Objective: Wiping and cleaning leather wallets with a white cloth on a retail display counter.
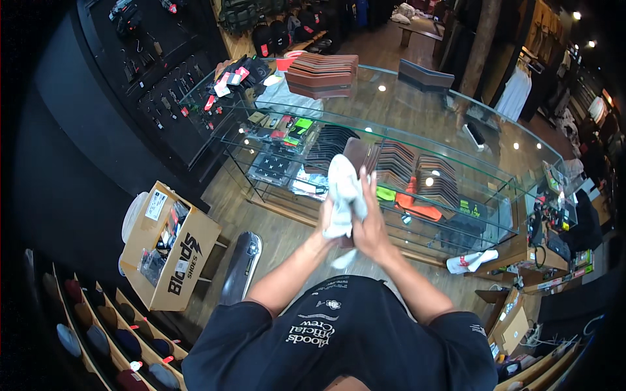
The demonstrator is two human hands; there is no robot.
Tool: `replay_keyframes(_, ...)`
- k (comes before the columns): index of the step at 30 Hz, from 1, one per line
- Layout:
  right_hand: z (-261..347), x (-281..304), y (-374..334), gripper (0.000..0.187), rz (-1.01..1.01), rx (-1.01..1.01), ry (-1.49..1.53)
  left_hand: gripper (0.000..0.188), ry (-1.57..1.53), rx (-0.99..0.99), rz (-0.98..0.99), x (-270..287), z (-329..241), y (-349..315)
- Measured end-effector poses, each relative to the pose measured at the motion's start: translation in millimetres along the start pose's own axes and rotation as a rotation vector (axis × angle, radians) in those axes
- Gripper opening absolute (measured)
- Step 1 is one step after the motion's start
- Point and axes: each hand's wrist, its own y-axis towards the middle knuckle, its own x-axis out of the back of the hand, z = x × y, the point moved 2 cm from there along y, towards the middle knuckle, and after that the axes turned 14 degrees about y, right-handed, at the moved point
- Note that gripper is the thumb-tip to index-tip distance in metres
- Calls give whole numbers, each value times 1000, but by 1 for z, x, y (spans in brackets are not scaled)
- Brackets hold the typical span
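Both hands are raised in front of my chest, before the glass display counter. A white cloth [342, 189] is folded over a brown leather piece, which looks like an opened wallet [356, 150]; its upper end stands out above the cloth. My left hand [323, 228] is closed on the cloth from the left, its fingers mostly hidden. From the right, my right hand [370, 225] presses against the cloth and wallet, fingers stretched upward. A loose end of the cloth [343, 259] hangs below my hands.
Wallets stand in a brown row [322, 75] and a dark row [426, 75] on the glass counter [385, 98]; a brush [473, 135] lies there too. A white bottle [463, 262] is at its near right. A cardboard box [186, 260] and a skateboard [241, 268] are left.
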Motion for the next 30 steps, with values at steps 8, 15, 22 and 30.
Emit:
replay_keyframes(8,13,23,-22,53,302,31,178,79,-320,45,331,-19,-53,22)
replay_keyframes(15,18,47,-8,58,226,77,120,80,-285,-37,216,-70,-42,-4)
replay_keyframes(22,22,75,9,52,234,166,-102,64,-150,-337,47,-92,-2,-16)
replay_keyframes(30,-36,135,-44,46,410,-410,293,84,-203,47,297,-65,-41,-4)
